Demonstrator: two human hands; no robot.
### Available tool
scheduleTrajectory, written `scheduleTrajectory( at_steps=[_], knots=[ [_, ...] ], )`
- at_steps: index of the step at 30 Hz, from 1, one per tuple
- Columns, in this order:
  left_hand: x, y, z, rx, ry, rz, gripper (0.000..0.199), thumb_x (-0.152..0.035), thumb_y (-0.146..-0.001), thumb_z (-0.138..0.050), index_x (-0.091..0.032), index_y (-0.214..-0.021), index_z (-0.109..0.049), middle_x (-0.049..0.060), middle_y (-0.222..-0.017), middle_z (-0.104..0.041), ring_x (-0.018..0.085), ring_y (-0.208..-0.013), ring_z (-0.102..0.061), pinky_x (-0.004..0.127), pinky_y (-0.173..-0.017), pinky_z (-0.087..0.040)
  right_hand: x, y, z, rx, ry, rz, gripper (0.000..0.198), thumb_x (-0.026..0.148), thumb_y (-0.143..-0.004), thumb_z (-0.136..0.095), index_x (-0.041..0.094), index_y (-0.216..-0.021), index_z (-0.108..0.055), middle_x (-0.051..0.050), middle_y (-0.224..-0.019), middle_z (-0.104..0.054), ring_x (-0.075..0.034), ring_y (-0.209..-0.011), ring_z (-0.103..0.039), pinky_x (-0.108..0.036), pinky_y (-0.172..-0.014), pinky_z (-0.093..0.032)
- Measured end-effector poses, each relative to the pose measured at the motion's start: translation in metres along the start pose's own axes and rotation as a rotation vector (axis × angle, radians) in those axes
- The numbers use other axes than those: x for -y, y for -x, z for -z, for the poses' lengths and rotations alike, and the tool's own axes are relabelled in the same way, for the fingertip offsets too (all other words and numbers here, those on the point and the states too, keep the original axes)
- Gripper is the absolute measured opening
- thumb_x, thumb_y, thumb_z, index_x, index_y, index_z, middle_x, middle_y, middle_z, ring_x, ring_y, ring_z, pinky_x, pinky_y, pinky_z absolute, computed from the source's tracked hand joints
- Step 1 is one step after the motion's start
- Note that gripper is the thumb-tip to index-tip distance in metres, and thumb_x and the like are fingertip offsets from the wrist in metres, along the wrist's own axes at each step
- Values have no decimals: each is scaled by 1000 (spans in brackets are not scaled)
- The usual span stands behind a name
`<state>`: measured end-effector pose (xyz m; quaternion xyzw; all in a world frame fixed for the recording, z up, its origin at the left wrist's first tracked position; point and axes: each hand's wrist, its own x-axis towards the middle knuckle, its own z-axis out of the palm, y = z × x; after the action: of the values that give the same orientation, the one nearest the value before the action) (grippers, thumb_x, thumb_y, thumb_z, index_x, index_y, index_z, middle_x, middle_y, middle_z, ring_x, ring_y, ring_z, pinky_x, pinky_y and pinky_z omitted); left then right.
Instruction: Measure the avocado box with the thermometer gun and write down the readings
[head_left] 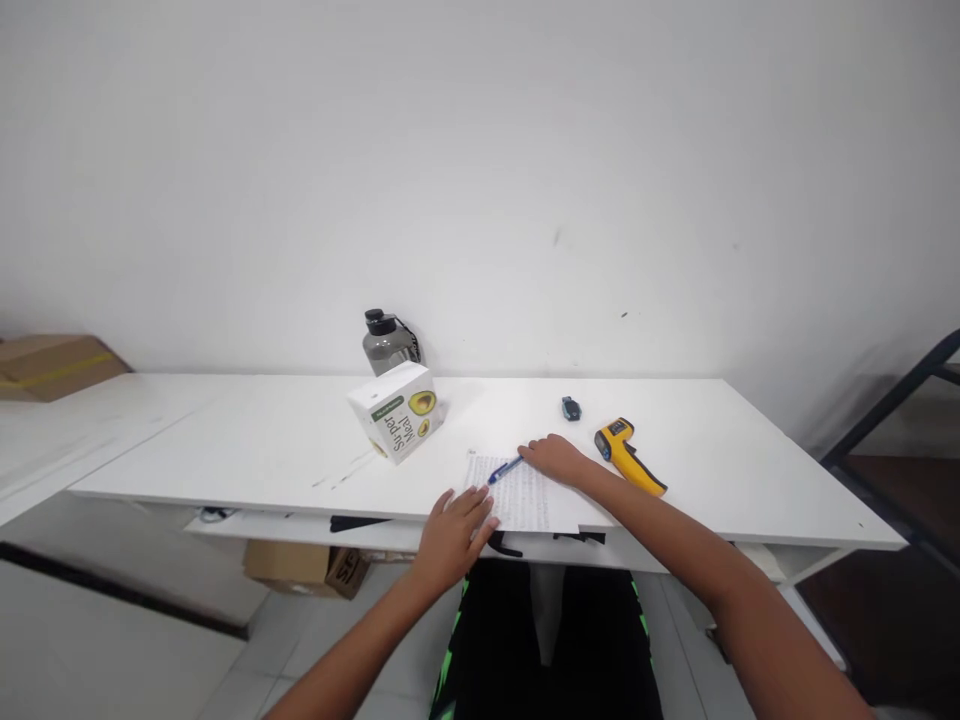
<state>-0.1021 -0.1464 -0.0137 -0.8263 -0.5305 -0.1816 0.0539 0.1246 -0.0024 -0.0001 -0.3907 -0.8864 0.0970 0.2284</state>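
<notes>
Blue pen (505,469) slants over text-covered sheet (525,500) at front of white desk (262,430). Right hand (556,460) half-curled, fingers at pen's right end; can't tell how firmly gripped. Left hand (452,535) spread flat, holding nothing, at sheet's left edge. Yellow gun-shaped device (634,465), small dark gadget (571,409) rightward; white box (401,415), grey bottle (384,350) leftward.
</notes>
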Motion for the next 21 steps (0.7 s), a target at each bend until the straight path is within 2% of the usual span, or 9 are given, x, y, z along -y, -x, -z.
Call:
scheduleTrajectory(
  at_steps=[2,4,5,7,9,12,14,18,21],
  knots=[
    [5,-9,11,43,21,-29,36,-42,-95,-41,-26,-113,-66,8,-125,-64,24,-117,-58,43,-96,-44,-6,9,4,44,42,-38,16,15,-88,-53,17,-102,-61,-7,-91,-69,-19,-81,-64,-28,-74,-44],
    [6,-31,16,72,43,-5,36,-45,-94,-42,-24,-100,-70,8,-113,-68,25,-107,-61,41,-88,-46,-10,18,8,41,58,-138,25,24,-97,-41,18,-117,-55,-11,-107,-68,-21,-91,-65,-31,-78,-45],
    [5,-47,16,85,47,20,37,-45,-94,-41,-22,-95,-70,9,-105,-69,25,-101,-62,40,-84,-47,-12,21,10,26,43,-204,30,27,-99,-35,18,-122,-51,-11,-110,-67,-22,-92,-66,-32,-79,-45],
    [0,-85,9,82,39,61,38,-45,-94,-40,-19,-101,-67,10,-98,-68,25,-96,-61,39,-80,-46,-14,24,11,-12,-16,-333,35,30,-100,-28,17,-127,-46,-11,-105,-69,-23,-87,-67,-32,-77,-46],
    [-6,-124,-5,160,49,-50,37,-39,-96,-35,-19,-99,-67,8,-90,-67,22,-86,-61,35,-74,-45,-17,25,11,-55,-87,-394,34,30,-100,-28,16,-126,-45,-9,-97,-70,-22,-81,-67,-33,-77,-46],
    [-13,-170,-31,208,72,-213,29,-31,-94,-39,-19,-97,-65,6,-85,-65,20,-81,-60,32,-72,-43,-21,28,10,-218,-238,-341,30,28,-96,-33,19,-123,-44,-7,-102,-69,-20,-85,-67,-32,-79,-47],
    [-14,-184,-45,208,82,-296,26,-28,-92,-42,-18,-99,-65,7,-86,-64,20,-83,-59,33,-74,-42,-22,31,11,-372,-317,-310,28,32,-93,-41,21,-118,-46,-5,-101,-68,-18,-83,-66,-30,-77,-48],
    [-6,-189,-57,155,143,-381,28,-28,-93,-41,-20,-108,-63,7,-95,-63,20,-90,-57,34,-79,-41,-21,34,11,-594,-358,-424,25,43,-84,-56,22,-96,-51,1,-70,-60,-15,-59,-57,-27,-61,-45],
    [-2,-188,-60,113,242,-459,28,-20,-92,-42,-25,-103,-67,5,-103,-63,17,-89,-56,31,-79,-41,-21,31,9,-687,-442,-441,28,44,-86,-53,21,-102,-49,1,-69,-58,-15,-61,-56,-27,-60,-44]
  ],
)
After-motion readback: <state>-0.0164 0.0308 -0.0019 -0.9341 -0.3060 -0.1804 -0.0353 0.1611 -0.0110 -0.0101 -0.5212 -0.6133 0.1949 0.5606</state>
